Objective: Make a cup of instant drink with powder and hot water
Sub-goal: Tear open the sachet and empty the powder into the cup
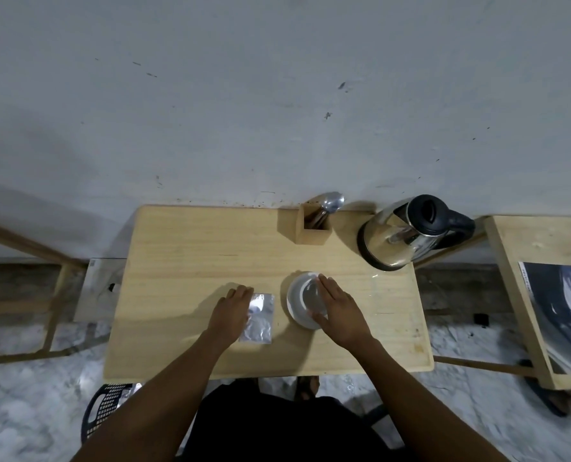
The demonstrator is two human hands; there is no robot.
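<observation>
A white cup (pixel 300 296) stands on the wooden table (pixel 191 261), right of centre. My right hand (pixel 339 310) wraps around the cup's right side, fingers at the far rim and thumb at the near rim. A silver powder sachet (pixel 260 318) lies flat just left of the cup. My left hand (pixel 232 310) rests flat on the sachet's left edge, fingers stretched out. A steel electric kettle (pixel 400 233) with a black lid and handle stands at the back right. A wooden holder (pixel 311 230) at the back edge holds a metal spoon (pixel 331 202).
The wall rises directly behind the table. A second wooden table (pixel 510 261) with a dark printed sheet on it stands to the right. A wooden frame sits to the left, and a black plastic stool (pixel 106 408) on the floor at lower left. A small puddle glints near the kettle.
</observation>
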